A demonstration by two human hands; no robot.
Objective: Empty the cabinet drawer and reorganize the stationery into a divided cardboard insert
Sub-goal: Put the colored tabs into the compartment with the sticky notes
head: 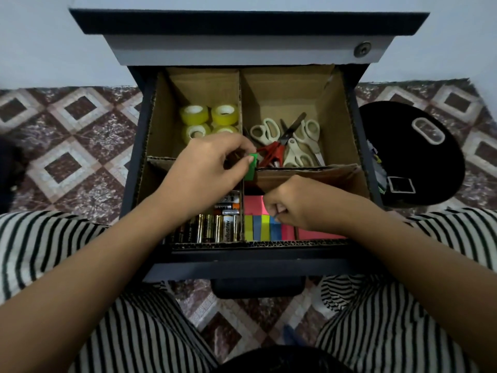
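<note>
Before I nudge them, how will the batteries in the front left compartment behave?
The batteries are smooth cylinders, so likely to roll, though the cardboard insert walls should hem them in. Shiny casings probably feel slippery, heavy for their size.

Bare cardboard floor behind the tape rolls (209, 121) and scissors (287, 141); cabinet top (247, 49) over the rear edge.

Four compartments in the cardboard insert (157, 122). Four yellow tape rolls (194, 114), three white-handled scissors (265, 132), one red-handled pair (273, 154), one green piece (251, 165), one row of coloured flags (258, 228). The batteries (212, 228) are packed too tightly to count.
</note>
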